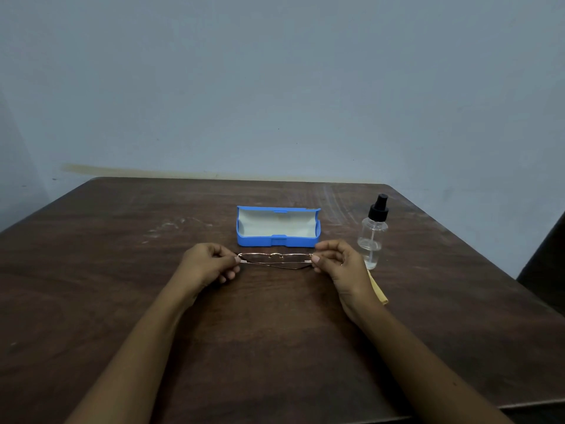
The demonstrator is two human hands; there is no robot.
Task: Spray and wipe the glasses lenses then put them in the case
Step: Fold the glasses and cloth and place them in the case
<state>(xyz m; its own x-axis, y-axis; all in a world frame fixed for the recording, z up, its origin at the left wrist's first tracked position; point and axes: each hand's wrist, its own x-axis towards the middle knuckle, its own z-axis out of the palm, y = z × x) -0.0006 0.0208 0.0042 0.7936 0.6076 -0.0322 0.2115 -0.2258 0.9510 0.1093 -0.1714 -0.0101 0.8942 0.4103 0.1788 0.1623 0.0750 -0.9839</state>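
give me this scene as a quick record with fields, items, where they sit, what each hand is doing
glasses: thin metal frame, temples look folded, just in front of the case
left hand: pinches the frame's left end
right hand: pinches the frame's right end
case: blue, lid open, pale lining, nothing inside
spray bottle: clear, black nozzle, upright, right of the case
cloth: yellow, partly hidden behind the right hand
table: dark wood
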